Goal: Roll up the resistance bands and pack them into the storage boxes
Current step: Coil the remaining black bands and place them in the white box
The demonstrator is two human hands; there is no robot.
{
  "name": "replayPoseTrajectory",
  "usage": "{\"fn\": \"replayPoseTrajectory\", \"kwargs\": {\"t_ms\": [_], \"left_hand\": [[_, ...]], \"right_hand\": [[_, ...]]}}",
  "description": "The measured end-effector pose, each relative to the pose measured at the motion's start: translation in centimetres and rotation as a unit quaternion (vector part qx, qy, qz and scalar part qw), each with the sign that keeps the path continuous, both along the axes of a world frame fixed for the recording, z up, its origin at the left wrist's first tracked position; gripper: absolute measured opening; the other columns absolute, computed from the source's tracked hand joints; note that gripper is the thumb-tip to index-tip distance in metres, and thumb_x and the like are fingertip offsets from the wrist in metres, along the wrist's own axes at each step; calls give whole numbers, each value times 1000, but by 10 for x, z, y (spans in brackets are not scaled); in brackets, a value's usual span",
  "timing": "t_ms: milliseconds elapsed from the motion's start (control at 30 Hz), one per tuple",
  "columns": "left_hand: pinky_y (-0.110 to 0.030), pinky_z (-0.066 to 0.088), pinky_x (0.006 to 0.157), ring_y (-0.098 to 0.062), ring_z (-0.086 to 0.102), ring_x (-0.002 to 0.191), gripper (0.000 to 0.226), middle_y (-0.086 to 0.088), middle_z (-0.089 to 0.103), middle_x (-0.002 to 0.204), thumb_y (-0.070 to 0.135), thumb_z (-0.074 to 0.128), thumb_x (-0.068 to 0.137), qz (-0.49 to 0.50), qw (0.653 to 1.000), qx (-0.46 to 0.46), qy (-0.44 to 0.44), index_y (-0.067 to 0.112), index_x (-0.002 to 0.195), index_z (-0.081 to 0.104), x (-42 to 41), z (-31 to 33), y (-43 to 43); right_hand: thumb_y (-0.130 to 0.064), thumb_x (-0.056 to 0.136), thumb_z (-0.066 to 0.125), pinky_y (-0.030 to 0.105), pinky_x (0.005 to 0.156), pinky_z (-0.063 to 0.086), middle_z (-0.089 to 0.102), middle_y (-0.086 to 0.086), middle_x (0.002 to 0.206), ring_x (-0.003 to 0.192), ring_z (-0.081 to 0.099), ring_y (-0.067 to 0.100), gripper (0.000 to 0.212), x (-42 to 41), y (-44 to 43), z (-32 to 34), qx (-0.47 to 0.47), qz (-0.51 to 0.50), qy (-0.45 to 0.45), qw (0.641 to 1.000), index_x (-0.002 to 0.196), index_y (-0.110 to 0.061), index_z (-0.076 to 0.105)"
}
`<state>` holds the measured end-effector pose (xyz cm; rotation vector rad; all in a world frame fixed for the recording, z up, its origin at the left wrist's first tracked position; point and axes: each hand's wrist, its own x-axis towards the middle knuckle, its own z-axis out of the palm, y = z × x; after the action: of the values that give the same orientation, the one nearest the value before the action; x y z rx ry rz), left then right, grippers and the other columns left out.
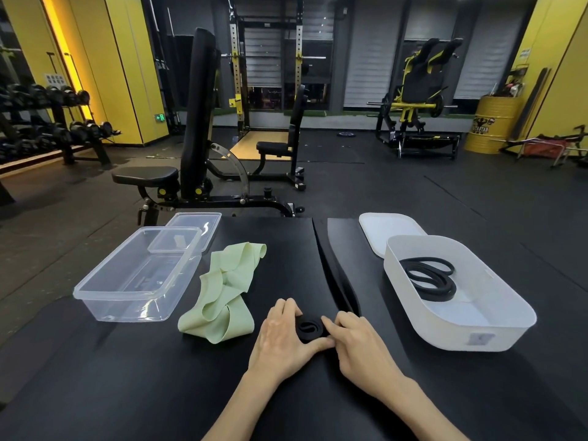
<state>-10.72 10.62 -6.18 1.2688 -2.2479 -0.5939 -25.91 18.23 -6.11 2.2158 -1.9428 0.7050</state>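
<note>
A clear box stands at the left of the black bench, and its clear lid leans with one edge on the box's far rim. Just right of the box, a pale green band lies loose and crumpled.

The left hand curls round the coiled black band, fingers over the far side and thumb on the near side. The right hand pinches the same coil from the right, so the coil sits between the hands with only its spiral top showing. A dark strip runs away from the coil toward the far edge. Against the black bench it is hard to tell whether this is the band's free tail or a seam.

At the right, a white lid lies flat behind a white box, which holds a second black band, loosely looped.

In all there are two boxes, two lids and three bands.
</note>
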Motion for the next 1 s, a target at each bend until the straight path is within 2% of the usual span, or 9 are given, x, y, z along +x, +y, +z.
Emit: {"fn": "replayPoseTrajectory", "kwargs": {"t_ms": [133,267,433,533,600,667,733,867,1000], "left_hand": [[-30,45,80,-11,52,87,66,16,41,97,83,57,55,-15,1000,3,5,32,92,37,2,-2,-1],[-33,49,83,-13,56,88,66,17,37,100,84,53,58,-40,999,-9,-6,49,112,42,5,-3,0],[-25,48,77,-6,53,85,65,15,35,95,80,63,56,-30,1000,-1,-3,39,105,52,5,-2,0],[-20,44,75,-4,52,84,63,13,36,94,75,68,57,-27,1000,9,3,37,105,53,4,-1,-1],[-23,46,75,-7,53,82,57,12,38,95,71,64,61,-20,1000,4,-8,37,104,52,3,0,0],[-29,48,76,-12,55,78,48,10,41,97,68,60,68,-1,999,-16,-32,37,104,51,2,0,1],[-28,44,78,-14,51,75,48,10,41,99,69,59,71,16,998,-34,-57,36,106,49,1,2,3],[-26,41,77,-16,54,78,44,9,38,103,61,54,77,11,996,-46,-71,34,111,48,1,3,6],[-24,45,85,-9,54,89,62,12,35,106,65,60,67,-98,994,21,-33,40,122,47,15,-2,-7]], "right_hand": [[-21,89,37,25,64,45,48,-7,83,73,50,12,42,-4,4,1,30,18,-6,999,122,-12,61],[-10,82,51,24,59,43,46,-6,79,69,48,12,37,-2,5,3,27,16,3,1000,117,-11,64],[-8,77,54,22,55,39,40,-8,75,64,44,11,36,2,9,2,24,5,-4,1000,112,-10,65],[-29,91,31,23,71,39,38,-11,83,76,45,10,49,3,10,8,53,5,-23,998,132,-15,54],[-51,88,14,22,78,35,41,-10,84,84,45,9,67,6,6,15,80,-16,-47,996,138,-22,47],[-68,81,9,22,76,33,40,-9,81,83,45,11,80,13,0,19,89,-41,-34,995,137,-26,48],[-75,74,10,21,74,31,38,-9,79,81,46,11,89,20,-4,17,81,-66,-17,994,138,-27,49],[-69,80,20,21,70,30,36,-11,73,73,46,12,77,18,-6,5,47,-65,-40,996,130,-24,58],[-54,88,40,19,59,35,33,-13,67,59,43,8,50,14,-7,2,-11,-38,-43,998,110,-21,71]]}}
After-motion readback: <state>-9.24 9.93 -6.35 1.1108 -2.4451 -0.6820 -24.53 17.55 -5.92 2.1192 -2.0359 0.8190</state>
